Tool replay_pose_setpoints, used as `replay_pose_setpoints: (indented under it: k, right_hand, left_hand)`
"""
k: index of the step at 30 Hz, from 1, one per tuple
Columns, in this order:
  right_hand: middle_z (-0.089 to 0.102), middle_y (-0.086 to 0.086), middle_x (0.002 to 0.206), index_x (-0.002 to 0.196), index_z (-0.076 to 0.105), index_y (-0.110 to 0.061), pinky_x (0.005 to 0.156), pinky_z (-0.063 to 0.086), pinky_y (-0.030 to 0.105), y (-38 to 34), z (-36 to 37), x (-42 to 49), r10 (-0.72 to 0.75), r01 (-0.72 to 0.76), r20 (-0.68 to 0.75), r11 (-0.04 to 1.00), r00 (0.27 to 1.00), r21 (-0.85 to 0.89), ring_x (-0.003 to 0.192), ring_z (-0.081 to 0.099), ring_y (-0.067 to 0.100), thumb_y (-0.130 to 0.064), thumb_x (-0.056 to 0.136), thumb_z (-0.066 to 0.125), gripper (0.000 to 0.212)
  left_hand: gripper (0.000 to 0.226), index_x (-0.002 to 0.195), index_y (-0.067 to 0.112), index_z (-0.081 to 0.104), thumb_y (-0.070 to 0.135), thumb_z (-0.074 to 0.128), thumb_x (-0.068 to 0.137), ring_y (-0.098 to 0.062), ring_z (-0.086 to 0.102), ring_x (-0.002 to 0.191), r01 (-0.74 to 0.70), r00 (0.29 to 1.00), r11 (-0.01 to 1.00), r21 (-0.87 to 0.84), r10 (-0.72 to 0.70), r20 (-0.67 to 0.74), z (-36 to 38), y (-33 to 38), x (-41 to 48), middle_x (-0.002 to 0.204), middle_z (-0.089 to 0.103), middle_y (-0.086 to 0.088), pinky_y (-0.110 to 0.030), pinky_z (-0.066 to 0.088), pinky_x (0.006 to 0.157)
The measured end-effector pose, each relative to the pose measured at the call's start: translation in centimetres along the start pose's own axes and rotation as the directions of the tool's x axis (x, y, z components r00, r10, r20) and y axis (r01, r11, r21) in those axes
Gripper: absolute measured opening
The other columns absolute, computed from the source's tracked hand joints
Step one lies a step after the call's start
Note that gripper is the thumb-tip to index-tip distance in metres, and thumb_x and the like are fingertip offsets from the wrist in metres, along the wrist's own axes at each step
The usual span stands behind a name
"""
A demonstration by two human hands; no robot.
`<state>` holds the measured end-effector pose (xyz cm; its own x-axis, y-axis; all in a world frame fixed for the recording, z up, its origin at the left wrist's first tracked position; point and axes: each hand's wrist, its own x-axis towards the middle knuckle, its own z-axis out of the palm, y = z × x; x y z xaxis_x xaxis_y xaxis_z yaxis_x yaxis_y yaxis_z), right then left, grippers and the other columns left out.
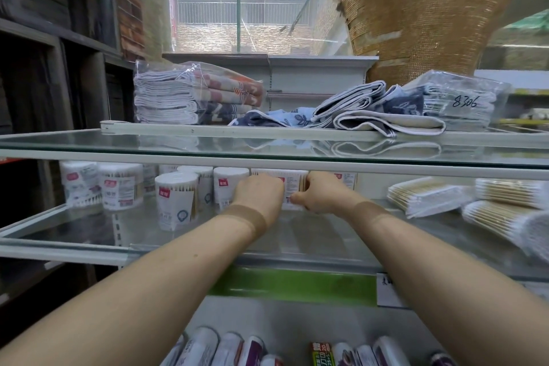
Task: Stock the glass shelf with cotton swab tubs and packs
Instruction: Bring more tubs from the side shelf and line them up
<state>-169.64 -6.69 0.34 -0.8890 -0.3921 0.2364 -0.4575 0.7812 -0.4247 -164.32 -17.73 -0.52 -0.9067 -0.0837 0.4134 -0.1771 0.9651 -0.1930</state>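
Note:
Both my hands reach under the upper pane onto the glass shelf (74, 229). My left hand (260, 194) and my right hand (319, 193) grip a rectangular cotton swab box (292, 187) from either side, near the shelf's back. Its lower part is hidden by my fingers. Round white swab tubs (176, 205) with red labels stand to its left, and more tubs (120, 187) stand further left. Flat packs of swabs (427, 194) lie stacked at the right end of the shelf.
The top glass shelf (89, 142) carries bagged folded towels (178, 95) and loose cloths (371, 110). A green price strip (291, 282) runs along the shelf's front edge. Tubes and packets (231, 348) lie on the shelf below. Dark wooden shelving (44, 68) stands at the left.

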Motion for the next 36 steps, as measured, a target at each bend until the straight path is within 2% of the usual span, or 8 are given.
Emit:
replay_pose_setpoints:
  k: [5, 10, 15, 19, 25, 27, 30, 36]
  right_hand:
    - [0.044, -0.003, 0.064, 0.063, 0.041, -0.021, 0.052, 0.033, 0.026, -0.1, 0.0, 0.8, 0.028, -0.027, 0.023, 0.998, 0.999, -0.055, 0.075, 0.049, 0.02, -0.029, 0.093, 0.06, 0.037]
    - [0.043, -0.004, 0.065, 0.062, 0.039, -0.022, 0.069, 0.036, 0.027, -0.1, 0.3, 1.3, 0.013, -0.012, 0.012, 0.995, 1.0, -0.104, 0.081, 0.05, 0.019, -0.03, 0.092, 0.061, 0.038]
    - [0.045, -0.004, 0.064, 0.062, 0.04, -0.024, 0.052, 0.034, 0.024, -0.1, 0.3, 0.9, -0.003, 0.002, -0.021, 0.999, 1.0, -0.046, 0.075, 0.05, 0.019, -0.028, 0.091, 0.064, 0.037]
    - [0.051, -0.002, 0.064, 0.064, 0.048, -0.018, 0.052, 0.039, 0.025, 0.1, -0.3, -0.3, 0.011, -0.011, -0.018, 1.0, 1.0, -0.014, 0.058, 0.049, 0.013, -0.025, 0.089, 0.064, 0.031]
    - [0.052, 0.003, 0.06, 0.057, 0.053, -0.013, 0.061, 0.039, 0.029, 0.7, -1.2, -3.4, 0.023, -0.034, -0.118, 0.995, 0.993, -0.095, 0.066, 0.05, 0.024, -0.021, 0.089, 0.059, 0.034]
    - [0.065, 0.008, 0.075, 0.074, 0.069, -0.008, 0.068, 0.045, 0.031, 1.0, -1.7, -4.6, 0.058, -0.07, -0.121, 0.992, 0.991, -0.102, 0.074, 0.056, 0.024, -0.025, 0.092, 0.058, 0.028]
    - [0.069, 0.008, 0.096, 0.098, 0.072, -0.012, 0.072, 0.043, 0.028, 1.6, -2.8, -6.2, 0.13, -0.147, -0.122, 0.98, 0.984, -0.136, 0.09, 0.062, 0.024, -0.027, 0.094, 0.054, 0.023]
    - [0.068, 0.008, 0.096, 0.098, 0.07, -0.012, 0.07, 0.04, 0.024, 4.2, -5.1, -10.5, 0.132, -0.17, -0.213, 0.97, 0.968, -0.172, 0.094, 0.062, 0.026, -0.023, 0.093, 0.053, 0.022]
  left_hand:
    - [0.027, 0.119, 0.01, 0.058, 0.005, 0.044, 0.096, -0.028, 0.057, 0.113, -0.028, 0.999, 0.999, 0.04, 0.026, 0.047, -0.1, 0.3, 0.9, 0.12, 0.06, -0.011, -0.036, 0.047, 0.09]
    - [0.032, 0.122, 0.009, 0.057, 0.002, 0.043, 0.094, -0.031, 0.053, 0.119, -0.044, 0.997, 0.998, 0.033, 0.041, 0.063, 0.0, 0.4, 1.2, 0.126, 0.057, -0.013, -0.039, 0.045, 0.092]
    - [0.028, 0.12, 0.01, 0.057, 0.004, 0.045, 0.096, -0.03, 0.055, 0.115, -0.039, 0.997, 0.999, 0.004, 0.038, 0.073, -0.1, 0.3, 1.0, 0.122, 0.059, -0.012, -0.038, 0.046, 0.092]
    - [0.026, 0.117, 0.012, 0.057, 0.005, 0.043, 0.096, -0.029, 0.057, 0.111, -0.045, 0.998, 0.999, -0.009, 0.046, 0.037, -0.6, 0.2, -0.1, 0.118, 0.06, -0.011, -0.036, 0.047, 0.088]
    - [0.027, 0.113, 0.013, 0.058, 0.002, 0.042, 0.094, -0.028, 0.058, 0.108, -0.063, 0.998, 0.998, 0.0, 0.063, 0.018, -1.6, 0.5, -1.9, 0.115, 0.061, -0.008, -0.035, 0.046, 0.084]
    - [0.028, 0.113, 0.013, 0.058, 0.001, 0.043, 0.093, -0.028, 0.057, 0.11, -0.068, 0.997, 0.998, -0.007, 0.069, 0.019, -2.2, 1.4, -2.3, 0.116, 0.061, -0.008, -0.035, 0.046, 0.083]
    - [0.03, 0.116, 0.013, 0.058, 0.001, 0.044, 0.092, -0.029, 0.057, 0.11, -0.099, 0.995, 0.995, -0.013, 0.099, 0.017, -3.1, 3.3, -2.5, 0.117, 0.061, -0.009, -0.034, 0.04, 0.076]
    - [0.027, 0.119, 0.013, 0.058, 0.008, 0.047, 0.095, -0.029, 0.055, 0.11, -0.19, 0.98, 0.981, -0.046, 0.192, 0.054, -4.6, 7.9, -2.7, 0.123, 0.057, -0.01, -0.034, 0.039, 0.076]
